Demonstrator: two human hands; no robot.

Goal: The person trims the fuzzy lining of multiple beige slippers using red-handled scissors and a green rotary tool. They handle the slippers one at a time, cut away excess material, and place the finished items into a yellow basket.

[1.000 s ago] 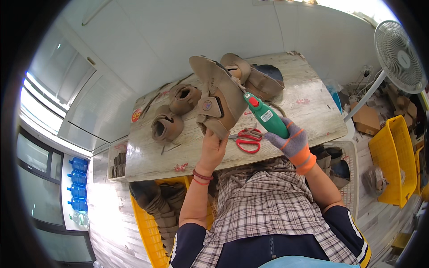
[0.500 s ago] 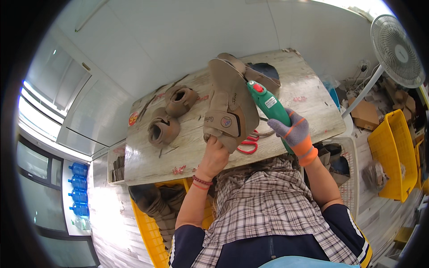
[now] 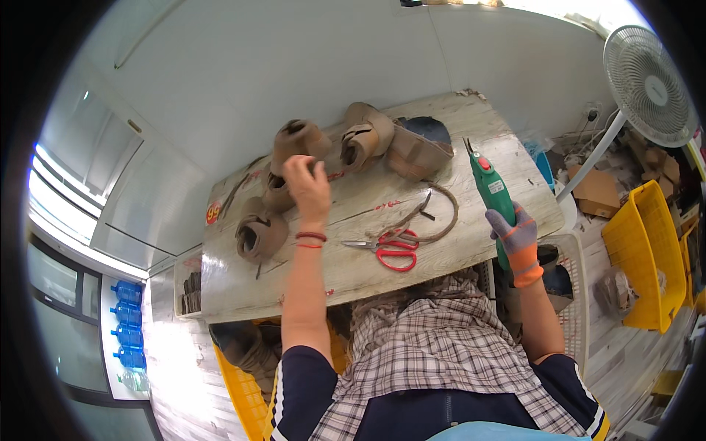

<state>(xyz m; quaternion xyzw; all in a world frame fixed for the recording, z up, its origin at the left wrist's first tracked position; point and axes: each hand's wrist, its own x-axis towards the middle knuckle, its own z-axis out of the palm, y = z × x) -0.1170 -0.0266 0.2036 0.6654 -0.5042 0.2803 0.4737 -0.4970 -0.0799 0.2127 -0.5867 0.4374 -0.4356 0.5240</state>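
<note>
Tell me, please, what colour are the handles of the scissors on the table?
The handles of the scissors are red, seen best in the head view.

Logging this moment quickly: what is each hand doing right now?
Left hand: closed on a brown shoe upper.
Right hand: gloved, closed around a green power cutter.

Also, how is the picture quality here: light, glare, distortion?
Head view: bright, even daylight; glare whitens the top right above the fan and the window strip at left; fisheye bends the table edges; black corners; both hands look sharp.
</note>
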